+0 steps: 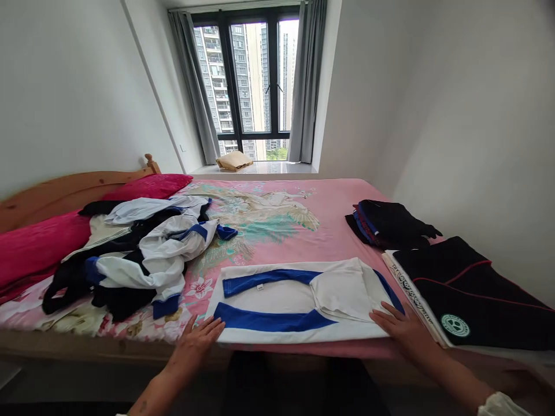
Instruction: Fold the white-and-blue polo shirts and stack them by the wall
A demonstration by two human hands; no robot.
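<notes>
A white shirt with blue bands (281,303) lies folded flat on the pink bed sheet (321,225), at the near edge of the bed and between the two hands. The left hand (197,341) rests palm down at the shirt's near left corner, fingertips touching the cloth. Its grip is wide, fingers spread, holding nothing. The right hand (401,326) lies flat on the shirt's near right corner, its grip also wide and holding nothing.

To the left a loose pile of white, blue and black clothes (139,254) is heaped beside red pillows (39,242). To the right lies a black garment with a round green badge (468,294), and behind it a small stack of dark folded clothes (390,222).
</notes>
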